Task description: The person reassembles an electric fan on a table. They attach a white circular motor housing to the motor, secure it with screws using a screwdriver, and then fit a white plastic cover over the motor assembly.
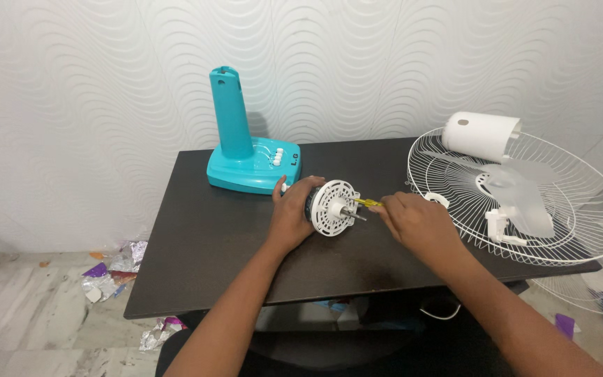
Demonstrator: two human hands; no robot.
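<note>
Room: white wall [106, 84] with a raised wavy pattern fills the upper half of the head view; pale tiled floor [22, 328] at 8 o'clock.
Surface: dark rectangular table [204, 237] set against the wall, seen from above.
Left hand: left hand [292, 215] near the centre of the table, fingers wrapped around the body of a fan motor [329, 207] and gripping it, its white vented face turned toward 3 o'clock with the metal shaft sticking out.
Right hand: right hand [417, 222] just beside the motor at 3 o'clock, fingers closed on a screwdriver [367, 202] with a yellow handle; its tip reaches the motor's white face.
Motor position: lying on its side on the table, between the two hands, touching the left palm.
At 11 o'clock: turquoise fan base [252, 166] with an upright column and a row of white buttons, standing on the table against the wall, near the left hand but apart from it.
At 3 o'clock: white wire fan guard [581, 230] lying flat, overhanging the table's right edge.
On the guard: white motor cover [481, 135] at its far rim, and a translucent fan blade [525, 202] resting in its middle.
Floor litter: crumpled foil wrappers [113, 269] at 8 o'clock beside the table.
Obstruction: both forearms cross the table's near edge and hide part of it.
</note>
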